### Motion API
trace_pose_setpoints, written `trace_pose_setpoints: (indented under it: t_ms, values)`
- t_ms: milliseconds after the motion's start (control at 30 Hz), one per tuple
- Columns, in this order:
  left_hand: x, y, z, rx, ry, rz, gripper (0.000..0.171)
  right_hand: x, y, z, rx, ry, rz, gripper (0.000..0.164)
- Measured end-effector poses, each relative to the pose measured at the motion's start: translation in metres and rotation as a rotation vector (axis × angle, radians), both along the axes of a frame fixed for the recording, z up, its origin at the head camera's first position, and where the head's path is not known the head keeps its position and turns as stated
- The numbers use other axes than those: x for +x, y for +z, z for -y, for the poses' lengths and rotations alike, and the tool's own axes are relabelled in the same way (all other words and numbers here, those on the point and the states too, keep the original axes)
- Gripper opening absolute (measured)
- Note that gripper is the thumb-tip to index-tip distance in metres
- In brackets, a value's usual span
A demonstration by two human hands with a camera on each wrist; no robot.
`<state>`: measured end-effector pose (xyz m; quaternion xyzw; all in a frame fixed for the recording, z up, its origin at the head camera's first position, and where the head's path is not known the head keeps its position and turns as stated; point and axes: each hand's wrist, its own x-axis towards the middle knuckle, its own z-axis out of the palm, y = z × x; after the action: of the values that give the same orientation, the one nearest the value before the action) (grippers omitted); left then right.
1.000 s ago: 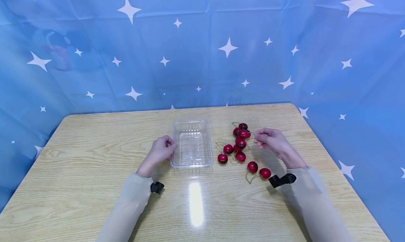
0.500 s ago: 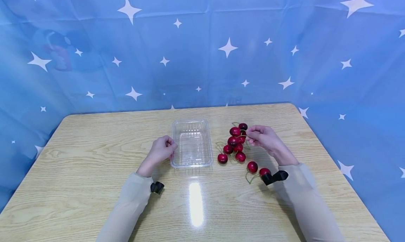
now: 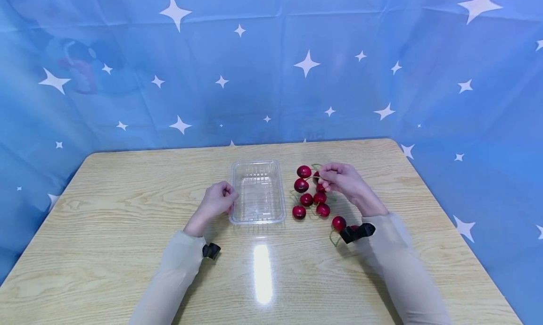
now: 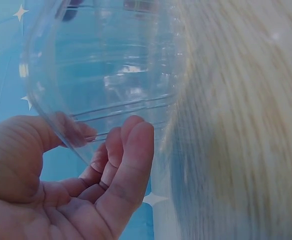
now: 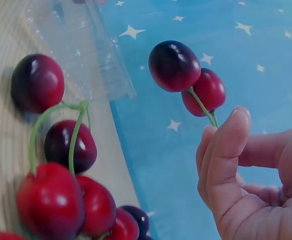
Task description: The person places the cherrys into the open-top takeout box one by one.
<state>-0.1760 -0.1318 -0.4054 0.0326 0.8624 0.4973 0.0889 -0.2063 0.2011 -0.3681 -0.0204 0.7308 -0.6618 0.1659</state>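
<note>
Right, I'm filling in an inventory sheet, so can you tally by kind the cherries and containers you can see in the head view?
Cherries: 10 showing, at least in part; any fully hidden behind the right hand are not counted
Clear plastic container: 1
Total: 11 visible

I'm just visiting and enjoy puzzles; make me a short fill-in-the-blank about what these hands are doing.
1. The left hand grips a clear container made of ____.
2. The right hand pinches two cherries by their ____.
3. The blue backdrop is patterned with white ____.

Missing words: plastic; stems; stars.
</note>
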Motion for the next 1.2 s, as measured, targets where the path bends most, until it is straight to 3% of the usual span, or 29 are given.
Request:
trace_pose_setpoints:
  t_ms: [800,1200]
  values:
    - [0.000,0.001,0.000,-0.003,0.006,-0.006,0.007,-0.015,0.007,0.055,-0.023,0.029,0.022,0.017]
    - [-0.002,0.000,0.000,-0.010,0.015,-0.011,0.008,-0.026,0.001,0.089,-0.010,0.058,0.048,0.015]
